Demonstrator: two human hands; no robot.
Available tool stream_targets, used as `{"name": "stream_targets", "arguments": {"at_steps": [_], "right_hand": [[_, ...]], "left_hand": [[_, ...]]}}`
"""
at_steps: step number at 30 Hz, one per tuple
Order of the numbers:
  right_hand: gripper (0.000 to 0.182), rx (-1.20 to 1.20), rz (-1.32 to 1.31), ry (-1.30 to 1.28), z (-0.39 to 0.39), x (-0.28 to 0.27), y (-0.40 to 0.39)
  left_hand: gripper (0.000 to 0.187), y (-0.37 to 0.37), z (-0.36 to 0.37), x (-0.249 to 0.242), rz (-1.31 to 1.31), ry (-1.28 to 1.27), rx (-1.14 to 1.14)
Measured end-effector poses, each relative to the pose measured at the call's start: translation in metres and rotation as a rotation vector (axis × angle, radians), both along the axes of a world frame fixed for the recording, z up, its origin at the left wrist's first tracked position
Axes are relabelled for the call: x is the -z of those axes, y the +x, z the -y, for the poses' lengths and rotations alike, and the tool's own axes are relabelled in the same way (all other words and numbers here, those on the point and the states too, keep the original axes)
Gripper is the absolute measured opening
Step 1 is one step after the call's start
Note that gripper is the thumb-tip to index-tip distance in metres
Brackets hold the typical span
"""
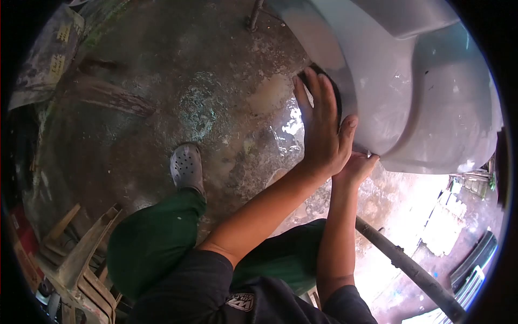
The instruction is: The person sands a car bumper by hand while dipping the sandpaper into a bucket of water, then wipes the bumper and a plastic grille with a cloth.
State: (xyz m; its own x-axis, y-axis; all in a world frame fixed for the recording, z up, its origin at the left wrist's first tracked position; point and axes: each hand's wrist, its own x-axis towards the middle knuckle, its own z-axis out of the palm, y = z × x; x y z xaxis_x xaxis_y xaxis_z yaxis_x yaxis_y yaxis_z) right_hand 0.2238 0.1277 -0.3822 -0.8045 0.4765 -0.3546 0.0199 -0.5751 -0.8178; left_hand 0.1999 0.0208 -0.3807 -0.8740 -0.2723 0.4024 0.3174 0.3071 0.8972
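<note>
A large glossy grey curved panel (383, 81) fills the upper right. My left hand (324, 127) is at its left edge, with fingers stretched out and thumb apart, beside a dark curved strip (335, 89) that runs along the edge. Just below, my right hand (355, 168) grips the panel's lower left corner, its thumb at the rim. Its other fingers are largely hidden behind my left hand and the panel.
A stained, wet concrete floor (226, 108) lies below. A metal pole (410, 267) slants at lower right, near dark and pale long parts (475, 262). Worn chairs (81, 275) stand at lower left. My left foot wears a grey clog (186, 166). A metal leg (254, 15) shows at the top.
</note>
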Motion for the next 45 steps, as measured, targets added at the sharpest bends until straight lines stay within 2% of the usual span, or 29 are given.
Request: {"name": "stream_targets", "arguments": {"at_steps": [4, 7, 10, 13, 19, 25, 37, 45], "right_hand": [[0.064, 0.044, -0.015, -0.013, -0.002, 0.005, -0.002], [0.060, 0.094, -0.013, -0.037, 0.002, 0.002, -0.003], [0.058, 0.117, -0.005, -0.050, 0.004, 0.001, -0.003], [0.058, 0.119, -0.006, -0.055, 0.003, 0.002, -0.003], [0.060, 0.107, -0.019, -0.045, 0.000, 0.005, -0.002], [0.063, 0.078, -0.043, -0.047, -0.002, 0.007, -0.001], [0.063, 0.101, -0.030, -0.040, 0.001, 0.006, -0.003], [0.065, 0.078, -0.083, -0.056, -0.005, 0.013, -0.003]], "left_hand": [[0.081, -0.002, 0.018, -0.009, -0.049, 0.253, -0.139], [0.091, -0.036, 0.057, -0.009, -0.131, 0.016, -0.265], [0.091, -0.048, 0.081, -0.021, -0.087, -0.416, -0.244], [0.087, -0.046, 0.073, -0.026, -0.138, -0.265, -0.187], [0.091, -0.033, 0.051, -0.012, -0.041, -0.291, -0.131], [0.092, -0.020, 0.039, -0.003, -0.052, -0.259, -0.067], [0.086, -0.030, 0.049, -0.009, 0.010, -0.317, -0.203], [0.086, -0.027, 0.046, -0.011, 0.025, -0.289, -0.172]]}}
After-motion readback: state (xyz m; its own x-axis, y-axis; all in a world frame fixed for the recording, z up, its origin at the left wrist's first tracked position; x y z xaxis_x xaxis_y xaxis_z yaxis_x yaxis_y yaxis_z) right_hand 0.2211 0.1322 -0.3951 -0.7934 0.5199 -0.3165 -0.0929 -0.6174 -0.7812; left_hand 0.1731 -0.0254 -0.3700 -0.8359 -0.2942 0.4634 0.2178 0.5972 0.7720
